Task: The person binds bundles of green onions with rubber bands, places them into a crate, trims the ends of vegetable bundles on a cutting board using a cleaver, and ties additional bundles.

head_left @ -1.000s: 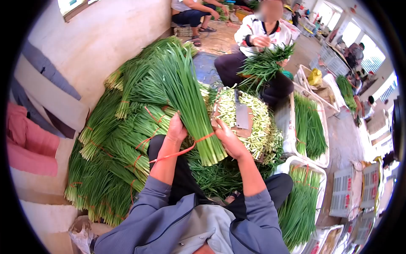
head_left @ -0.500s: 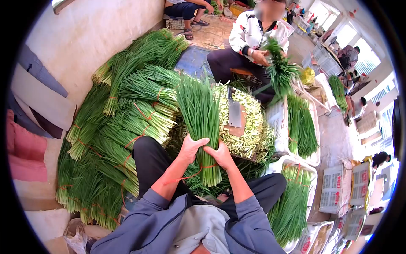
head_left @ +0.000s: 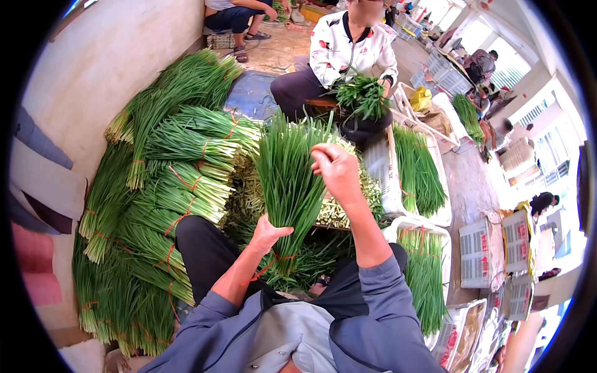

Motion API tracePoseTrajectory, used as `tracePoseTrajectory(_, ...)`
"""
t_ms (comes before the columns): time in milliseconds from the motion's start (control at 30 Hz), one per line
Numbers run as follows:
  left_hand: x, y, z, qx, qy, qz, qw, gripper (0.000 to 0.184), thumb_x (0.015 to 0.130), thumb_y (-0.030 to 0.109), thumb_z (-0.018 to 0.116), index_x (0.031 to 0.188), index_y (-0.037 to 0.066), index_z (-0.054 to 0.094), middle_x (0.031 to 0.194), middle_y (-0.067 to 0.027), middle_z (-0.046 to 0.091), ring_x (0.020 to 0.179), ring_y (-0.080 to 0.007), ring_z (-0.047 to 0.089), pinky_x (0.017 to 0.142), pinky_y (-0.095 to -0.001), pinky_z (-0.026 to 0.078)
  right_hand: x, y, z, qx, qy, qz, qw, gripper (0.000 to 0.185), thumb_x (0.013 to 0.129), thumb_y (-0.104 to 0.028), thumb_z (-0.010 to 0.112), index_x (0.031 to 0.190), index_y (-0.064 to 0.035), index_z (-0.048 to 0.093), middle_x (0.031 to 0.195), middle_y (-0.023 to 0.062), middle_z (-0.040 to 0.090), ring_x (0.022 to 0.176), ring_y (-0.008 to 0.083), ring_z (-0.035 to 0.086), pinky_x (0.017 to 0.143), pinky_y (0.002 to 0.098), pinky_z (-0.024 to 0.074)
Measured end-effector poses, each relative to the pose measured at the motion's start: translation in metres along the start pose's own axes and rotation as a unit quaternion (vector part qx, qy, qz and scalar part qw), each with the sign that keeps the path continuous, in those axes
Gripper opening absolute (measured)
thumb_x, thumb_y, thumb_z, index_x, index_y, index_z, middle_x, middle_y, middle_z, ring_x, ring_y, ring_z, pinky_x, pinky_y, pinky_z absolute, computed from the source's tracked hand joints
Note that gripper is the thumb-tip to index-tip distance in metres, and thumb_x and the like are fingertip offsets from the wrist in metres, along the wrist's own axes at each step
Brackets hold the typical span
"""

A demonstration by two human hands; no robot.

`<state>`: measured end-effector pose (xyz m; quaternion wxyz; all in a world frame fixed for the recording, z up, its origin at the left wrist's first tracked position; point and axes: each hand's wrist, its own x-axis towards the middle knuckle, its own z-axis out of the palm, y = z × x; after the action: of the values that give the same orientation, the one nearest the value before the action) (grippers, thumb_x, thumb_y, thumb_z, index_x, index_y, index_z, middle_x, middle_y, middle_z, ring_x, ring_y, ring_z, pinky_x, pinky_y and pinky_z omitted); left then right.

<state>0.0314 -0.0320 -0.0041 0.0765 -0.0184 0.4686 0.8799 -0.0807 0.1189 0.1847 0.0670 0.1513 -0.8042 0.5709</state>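
A bundle of long green stalks (head_left: pixel 289 180) stands nearly upright between my knees, a red tie around its lower end. My left hand (head_left: pixel 268 235) is wrapped round its lower part, thumb across the front. My right hand (head_left: pixel 336 168) is raised at the bundle's upper right side, fingers curled in a pinch near the leaves; whatever lies between the fingertips is too small to make out. Behind the bundle, cut pale stalk pieces (head_left: pixel 333 212) lie heaped, largely covered by it.
Tied green bundles (head_left: pixel 180 199) are piled at my left beside the wall (head_left: pixel 118 56). White crates (head_left: pixel 443 214) of greens line my right. Opposite sits a co-worker (head_left: pixel 354 53) holding greens. A blue sheet (head_left: pixel 252 93) lies beyond the pile.
My right hand has let go of the bundle's lower part and risen to its upper right side. My left hand still holds it. The co-worker's greens have moved down to the lap.
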Motion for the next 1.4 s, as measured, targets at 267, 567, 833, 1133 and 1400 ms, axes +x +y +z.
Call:
tracePoseTrajectory(267, -0.003, 0.002, -0.003, 0.019, -0.03, -0.025, 0.999, 0.05, 0.073, -0.009, 0.077, 0.12, -0.001, 0.065, 0.114, -0.0072, 0.073, 0.101, -0.0173, 0.069, 0.096, -0.0337, 0.053, -0.001, -0.015, -0.03, -0.024, -0.005, 0.056, 0.998, 0.019, 0.096, -0.009, 0.069, 0.109, 0.004, 0.072, 0.085, 0.0064, 0.072, 0.068, 0.0113, 0.069, 0.058, 0.0249, 0.0573)
tracePoseTrajectory(567, -0.004, 0.003, 0.002, 0.023, -0.041, -0.025, 0.999, 0.049, 0.073, -0.01, 0.076, 0.12, -0.002, 0.066, 0.114, -0.0067, 0.072, 0.1, -0.017, 0.069, 0.096, -0.0331, 0.053, 0.005, 0.009, -0.06, 0.316, 0.004, 0.143, 0.938, 0.019, 0.1, -0.017, 0.067, 0.095, 0.0005, 0.07, 0.081, 0.0042, 0.069, 0.06, 0.0105, 0.064, 0.054, 0.0246, 0.0572)
tracePoseTrajectory(833, -0.002, -0.001, 0.006, 0.037, -0.056, -0.029, 0.997, 0.05, 0.072, -0.011, 0.076, 0.12, -0.002, 0.066, 0.114, -0.0072, 0.072, 0.101, -0.0181, 0.069, 0.097, -0.0336, 0.053, 0.012, -0.027, -0.054, -0.045, -0.066, 0.139, 0.987, 0.033, 0.096, -0.02, 0.071, 0.115, 0.0074, 0.067, 0.077, 0.0079, 0.067, 0.061, 0.0123, 0.066, 0.054, 0.0267, 0.0578)
tracePoseTrajectory(1133, -0.002, 0.003, -0.001, 0.032, -0.037, -0.024, 0.998, 0.05, 0.071, -0.009, 0.076, 0.12, -0.003, 0.066, 0.112, -0.0077, 0.073, 0.098, -0.019, 0.07, 0.096, -0.0339, 0.053, 0.007, 0.0, -0.063, 0.233, 0.058, 0.123, 0.963, 0.016, 0.101, -0.016, 0.067, 0.101, -0.0004, 0.068, 0.083, 0.0046, 0.068, 0.064, 0.0072, 0.063, 0.055, 0.0215, 0.0542)
tracePoseTrajectory(1400, -0.005, 0.008, 0.005, 0.08, -0.046, -0.024, 0.995, 0.047, 0.07, -0.009, 0.076, 0.116, -0.003, 0.069, 0.108, -0.0072, 0.074, 0.096, -0.0185, 0.07, 0.093, -0.0329, 0.053, 0.022, -0.044, -0.062, 0.085, -0.063, 0.055, 0.993, 0.02, 0.097, -0.008, 0.065, 0.107, 0.0092, 0.07, 0.083, 0.0085, 0.071, 0.07, 0.0137, 0.07, 0.063, 0.0278, 0.0612)
